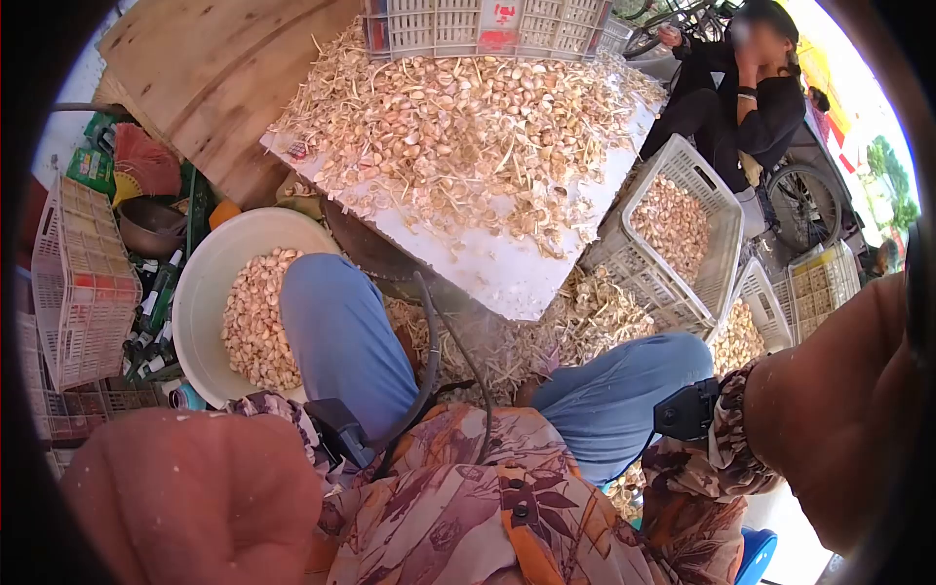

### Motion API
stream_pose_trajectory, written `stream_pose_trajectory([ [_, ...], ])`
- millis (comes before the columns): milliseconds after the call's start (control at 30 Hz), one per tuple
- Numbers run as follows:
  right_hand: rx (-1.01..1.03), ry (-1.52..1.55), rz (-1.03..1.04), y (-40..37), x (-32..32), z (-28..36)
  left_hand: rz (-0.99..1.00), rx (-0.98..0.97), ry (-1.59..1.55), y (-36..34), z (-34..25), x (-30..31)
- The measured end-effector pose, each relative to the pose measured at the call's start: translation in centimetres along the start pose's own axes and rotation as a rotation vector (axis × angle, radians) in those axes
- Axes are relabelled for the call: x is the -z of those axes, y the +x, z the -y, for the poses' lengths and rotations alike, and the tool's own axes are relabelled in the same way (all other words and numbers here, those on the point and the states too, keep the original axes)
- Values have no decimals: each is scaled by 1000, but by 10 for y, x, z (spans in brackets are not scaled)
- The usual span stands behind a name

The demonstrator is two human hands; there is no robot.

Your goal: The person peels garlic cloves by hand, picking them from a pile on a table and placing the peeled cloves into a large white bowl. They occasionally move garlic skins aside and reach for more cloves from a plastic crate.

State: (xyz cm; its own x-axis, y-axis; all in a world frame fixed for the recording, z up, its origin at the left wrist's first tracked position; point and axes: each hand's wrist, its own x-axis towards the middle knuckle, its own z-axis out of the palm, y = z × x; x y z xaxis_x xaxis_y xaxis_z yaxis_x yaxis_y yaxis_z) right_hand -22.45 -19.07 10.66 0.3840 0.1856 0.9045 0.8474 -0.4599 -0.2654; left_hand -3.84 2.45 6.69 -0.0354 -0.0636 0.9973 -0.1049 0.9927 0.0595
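Both of my hands are raised close to the camera. My left hand [200, 497] fills the lower left, with its fingers hidden from sight. At the right edge my right hand [848, 390] is partly cut off, and its fingers do not show either. I see nothing held in either one. Each wrist wears a black strapped device, and a cable runs across my lap. Before my knees, a pile of garlic cloves [468, 107] mixed with dry stalks and skins covers a white board [478, 268]. Left of my knee stands a large pale tub [200, 292] partly filled with garlic cloves [258, 322].
A plastic crate [487, 29] stands behind the pile. Another crate [643, 263] holding cloves is to the right. Stacked crates [88, 283] and green bottles [156, 312] line the left. A person [770, 107] sits at the upper right near a bicycle wheel [804, 205].
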Motion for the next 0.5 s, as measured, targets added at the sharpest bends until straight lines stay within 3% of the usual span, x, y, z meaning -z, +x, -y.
stream_pose_trajectory([
  [167,-36,47,-67,-17,26,-33,17,267,-65,-15,62,25],
  [233,-127,71,-247,-44,45,-58,-228,437,249,-47,137,38],
  [267,-200,90,-498,-56,53,-76,-237,708,474,-55,175,53],
  [300,-257,112,-744,-86,55,-102,12,795,764,-83,214,75],
  [367,-575,-48,-967,-118,63,-141,346,1013,994,-118,283,98],
  [433,-919,-83,-1027,-151,75,-174,752,652,1162,-168,343,132],
  [500,-1086,-96,-1012,-154,76,-195,835,731,1056,-190,372,151],
])
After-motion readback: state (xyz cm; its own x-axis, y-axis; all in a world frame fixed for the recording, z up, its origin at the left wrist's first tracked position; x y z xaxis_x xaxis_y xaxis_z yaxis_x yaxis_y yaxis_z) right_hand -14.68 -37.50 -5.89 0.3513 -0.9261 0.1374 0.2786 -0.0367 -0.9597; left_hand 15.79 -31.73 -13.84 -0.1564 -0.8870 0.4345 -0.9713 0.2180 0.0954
